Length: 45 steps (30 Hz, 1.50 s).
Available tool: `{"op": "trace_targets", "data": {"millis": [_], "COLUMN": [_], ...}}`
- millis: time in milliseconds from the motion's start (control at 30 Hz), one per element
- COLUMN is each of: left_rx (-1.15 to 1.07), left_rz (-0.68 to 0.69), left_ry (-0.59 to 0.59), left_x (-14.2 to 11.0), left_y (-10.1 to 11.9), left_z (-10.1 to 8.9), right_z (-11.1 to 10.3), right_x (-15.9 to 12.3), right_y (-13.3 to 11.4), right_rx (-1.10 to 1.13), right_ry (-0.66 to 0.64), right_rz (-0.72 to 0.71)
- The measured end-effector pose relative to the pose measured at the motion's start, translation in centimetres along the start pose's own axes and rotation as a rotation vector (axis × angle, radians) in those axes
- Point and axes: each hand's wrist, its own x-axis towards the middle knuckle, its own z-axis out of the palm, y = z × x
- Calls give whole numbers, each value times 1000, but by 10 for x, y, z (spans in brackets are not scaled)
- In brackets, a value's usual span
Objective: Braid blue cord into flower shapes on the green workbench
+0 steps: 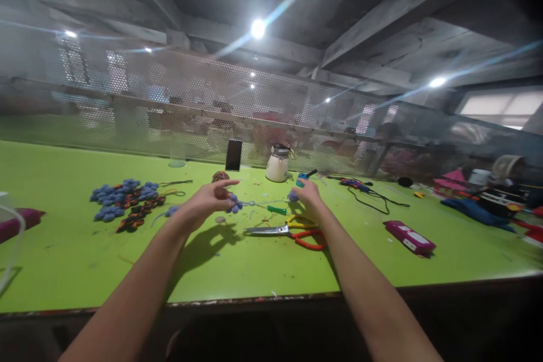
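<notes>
My left hand (207, 199) pinches a small purple crocheted flower (235, 204) at its thumb, with the index finger stretched out above it. From the flower a pale purple yarn strand (269, 202) runs to my right hand (309, 193), whose fingers are closed on purple yarn (292, 195); their tips are partly hidden. Just behind that hand is a turquoise object with a dark stick-like end (302, 179). Scissors (271, 230) with red and yellow handles lie below the strand, partly behind my right wrist. A green-handled tool (277, 210) rests between the hands.
Blue and dark multicoloured crocheted flowers (127, 199) lie in a pile at left. Behind stand a phone (233, 155), a lidded jar (278, 164) and a multicoloured yarn ball (220, 176). To the right are a magenta box (409, 237) and a corded blue-red tool (355, 184).
</notes>
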Motion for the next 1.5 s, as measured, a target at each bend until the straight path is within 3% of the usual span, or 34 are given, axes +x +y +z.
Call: {"op": "trace_targets", "data": {"millis": [100, 133, 200, 233, 300, 467, 700, 867, 1133, 1233, 1333, 1500], "left_rx": [3, 0, 3, 6, 21, 66, 100, 85, 128, 128, 105, 57], "left_rz": [31, 48, 78, 90, 101, 54, -21, -10, -57, -44, -29, 10], "left_ry": [-89, -116, -140, -136, -115, -97, -128, -137, -93, -75, -76, -85], "left_x": [-4, -5, -7, -8, -9, -9, -6, -5, -6, -6, -6, -7], "left_y": [5, 6, 9, 11, 13, 15, 10, 5, 9, 9, 8, 9], "left_z": [7, 9, 12, 12, 13, 15, 14, 9, 10, 10, 10, 15], "right_z": [11, 14, 14, 12, 4, -16, -22, -20, -24, -22, -14, 5], "right_x": [-23, -33, -49, -55, -59, -44, -30, -18, -5, -1, -1, -29], "right_y": [-35, -46, -62, -67, -68, -53, -41, -27, -17, -11, -10, -41], "right_rx": [110, 177, 408, 424, 356, 333, 305, 145, 34, -28, -81, -63], "right_ry": [-232, -378, -929, -1119, -1250, -983, -708, -303, 167, 195, 99, -81], "right_rz": [-97, -140, -190, -161, -105, -180, -269, -292, -323, -310, -313, -418]}}
